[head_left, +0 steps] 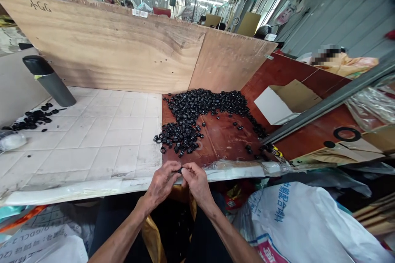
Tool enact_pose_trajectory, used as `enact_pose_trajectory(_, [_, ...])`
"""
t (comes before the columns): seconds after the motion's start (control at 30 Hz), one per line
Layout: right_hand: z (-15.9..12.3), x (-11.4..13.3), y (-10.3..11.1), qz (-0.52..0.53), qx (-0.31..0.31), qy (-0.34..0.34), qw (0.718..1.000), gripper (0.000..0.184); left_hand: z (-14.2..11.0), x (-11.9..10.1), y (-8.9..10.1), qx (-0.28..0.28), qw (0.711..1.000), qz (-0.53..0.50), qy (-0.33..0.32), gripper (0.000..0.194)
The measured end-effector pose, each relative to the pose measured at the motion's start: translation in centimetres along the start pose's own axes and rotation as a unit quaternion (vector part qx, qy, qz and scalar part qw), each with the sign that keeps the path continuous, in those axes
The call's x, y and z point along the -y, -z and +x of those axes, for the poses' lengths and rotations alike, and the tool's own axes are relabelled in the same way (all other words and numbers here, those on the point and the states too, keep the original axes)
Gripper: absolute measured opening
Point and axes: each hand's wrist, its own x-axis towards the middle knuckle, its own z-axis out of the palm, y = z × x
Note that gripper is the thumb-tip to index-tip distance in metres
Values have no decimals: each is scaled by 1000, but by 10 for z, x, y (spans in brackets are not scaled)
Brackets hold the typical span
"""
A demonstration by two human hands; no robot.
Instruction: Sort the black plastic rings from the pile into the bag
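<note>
A small black ring-like part (180,170) is pinched between the fingertips of both hands, at the table's front edge. My left hand (163,181) has thumb and fingers closed on its left side. From the right, my right hand (196,181) grips the same part, and the fingers cover most of it. Just beyond the hands lies a large pile of small black rings (185,127), heaped on the reddish-brown board (216,144). Below the hands, between the knees, a yellow-edged bag (153,238) hangs open with a dark inside.
A grey bottle (54,84) stands at the left beside more black parts (33,119). Wooden panels (123,45) wall the back. An open cardboard box (277,104) sits at the right behind a metal bar (327,102). White sacks (296,218) lie below the table on the right.
</note>
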Motion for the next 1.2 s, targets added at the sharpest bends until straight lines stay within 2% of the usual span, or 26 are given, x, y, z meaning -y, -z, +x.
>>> enact_pose_trajectory(0.1, [-12, 0, -2, 91, 26, -127, 987, 27, -15, -10, 4, 31, 999, 31, -20, 31])
enact_pose_trajectory(0.17, [-16, 0, 5, 55, 71, -166, 982, 27, -19, -17, 12, 103, 995, 17, -5, 30])
enact_pose_trajectory(0.2, [-14, -1, 11, 3, 82, -152, 985, 27, -17, -20, 16, 144, 989, 6, 18, 24])
enact_pose_trajectory(0.27, [-1, -3, 25, -135, 46, -53, 988, 22, -8, -23, 20, 184, 979, 6, 84, 7])
enact_pose_trajectory(0.33, [22, -6, 40, -250, -63, 96, 961, 13, 10, -19, 14, 132, 979, 47, 145, 10])
enact_pose_trajectory(0.4, [48, -10, 50, -322, -105, 186, 922, 23, 31, -10, 0, 41, 980, 105, 163, 14])
enact_pose_trajectory(0.43, [60, -13, 53, -349, -105, 210, 907, 30, 41, -5, -9, 17, 978, 135, 159, 18])
enact_pose_trajectory(0.5, [77, -19, 54, -393, -92, 225, 887, 37, 59, 6, -24, 5, 971, 187, 152, 22])
enact_pose_trajectory(0.57, [86, -25, 52, -422, -88, 217, 876, 35, 69, 15, -33, 15, 964, 211, 160, 19])
enact_pose_trajectory(0.63, [87, -29, 49, -432, -95, 207, 873, 29, 70, 23, -33, 18, 960, 210, 184, 16])
enact_pose_trajectory(0.7, [85, -32, 49, -427, -98, 211, 874, 23, 65, 28, -25, 2, 959, 202, 200, 13])
enact_pose_trajectory(0.8, [79, -34, 53, -403, -92, 228, 882, 19, 50, 33, -6, -35, 967, 183, 174, 14])
enact_pose_trajectory(0.9, [70, -36, 55, -337, -115, 221, 908, 19, 38, 32, 8, -29, 973, 158, 163, 21])
enact_pose_trajectory(0.97, [63, -37, 55, -262, -131, 202, 935, 19, 35, 30, 10, 0, 973, 158, 170, 25])
enact_pose_trajectory(1.03, [57, -38, 52, -188, -119, 184, 957, 19, 36, 28, 7, 28, 970, 177, 164, 31])
enact_pose_trajectory(1.1, [52, -38, 46, -136, -90, 174, 971, 20, 39, 27, 2, 47, 967, 202, 149, 35])
enact_pose_trajectory(1.2, [48, -38, 33, -76, -67, 154, 983, 26, 42, 27, -2, 63, 963, 225, 135, 29])
